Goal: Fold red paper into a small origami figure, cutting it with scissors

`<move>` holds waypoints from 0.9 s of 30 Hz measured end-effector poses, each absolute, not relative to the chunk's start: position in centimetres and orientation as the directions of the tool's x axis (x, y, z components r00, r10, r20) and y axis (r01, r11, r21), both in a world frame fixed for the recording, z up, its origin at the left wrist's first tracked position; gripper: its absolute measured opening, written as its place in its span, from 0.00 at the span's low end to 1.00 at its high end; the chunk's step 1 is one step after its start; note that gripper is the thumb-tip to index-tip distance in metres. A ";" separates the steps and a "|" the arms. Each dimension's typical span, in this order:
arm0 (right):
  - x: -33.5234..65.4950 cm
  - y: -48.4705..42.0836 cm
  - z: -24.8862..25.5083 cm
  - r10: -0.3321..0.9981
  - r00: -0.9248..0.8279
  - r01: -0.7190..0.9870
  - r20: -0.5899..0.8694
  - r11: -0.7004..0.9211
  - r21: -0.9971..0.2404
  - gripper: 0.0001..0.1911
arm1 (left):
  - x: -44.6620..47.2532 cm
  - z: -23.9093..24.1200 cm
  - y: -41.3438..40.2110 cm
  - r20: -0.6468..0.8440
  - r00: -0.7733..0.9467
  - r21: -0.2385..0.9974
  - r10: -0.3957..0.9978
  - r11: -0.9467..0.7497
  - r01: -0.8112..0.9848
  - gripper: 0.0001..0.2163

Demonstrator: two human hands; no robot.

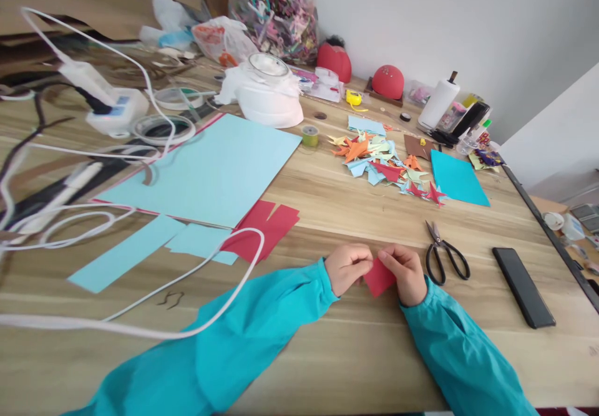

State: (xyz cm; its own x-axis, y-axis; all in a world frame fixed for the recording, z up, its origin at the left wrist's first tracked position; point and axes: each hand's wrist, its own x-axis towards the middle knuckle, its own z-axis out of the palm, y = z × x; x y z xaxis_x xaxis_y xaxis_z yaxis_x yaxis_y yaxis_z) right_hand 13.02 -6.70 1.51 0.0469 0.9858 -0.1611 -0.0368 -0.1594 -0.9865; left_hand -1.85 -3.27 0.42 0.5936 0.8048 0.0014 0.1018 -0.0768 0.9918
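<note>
Between my two hands is a small piece of red paper (379,277), held just above the wooden table. My left hand (349,267) pinches its upper left edge, fingers curled. My right hand (405,271) grips its right side, the thumb lying across the top. The fingertips behind the paper are hidden. Black-handled scissors (444,254) lie to the right of my right hand, blades pointing away. Left of my hands, several cut red paper pieces (276,232) overlap beside light blue paper strips (124,251).
Large light blue sheets (210,166) lie at left. Beyond my hands is a pile of folded paper shapes (379,157) near a bright blue sheet (458,178). A black phone (523,286) rests at right. A white cable (234,297) loops over my left sleeve. A power strip (119,110) stands far left.
</note>
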 end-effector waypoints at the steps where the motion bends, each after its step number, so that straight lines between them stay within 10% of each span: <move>1: 13.1 -6.7 1.4 0.983 0.057 -0.055 -0.174 -0.171 -0.984 0.15 | -1.8 0.4 -3.3 -0.013 0.595 0.992 0.804 -0.065 0.109 0.09; 14: 13.7 -6.0 1.2 0.956 0.206 -0.244 -0.207 -0.155 -0.957 0.15 | -1.8 0.0 -3.3 -0.175 0.531 0.984 0.829 0.166 0.066 0.07; 21: 13.2 -6.7 1.1 0.985 0.068 -0.035 -0.157 -0.155 -0.987 0.16 | -1.6 0.4 -3.2 0.049 0.565 0.984 0.824 -0.136 0.113 0.11; 27: 13.1 -6.6 1.3 0.988 0.053 0.087 -0.144 -0.148 -0.985 0.19 | -1.5 0.5 -3.3 -0.104 0.552 0.993 0.827 0.055 0.103 0.11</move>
State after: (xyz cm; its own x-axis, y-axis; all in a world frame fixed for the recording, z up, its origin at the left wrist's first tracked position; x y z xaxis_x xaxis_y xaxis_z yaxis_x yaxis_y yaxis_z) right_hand 13.07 -6.56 1.31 0.0526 0.9881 -0.1442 0.0873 -0.1484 -0.9851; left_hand -1.51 -3.29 0.52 0.5525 0.8271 -0.1036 0.1033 0.0554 0.9931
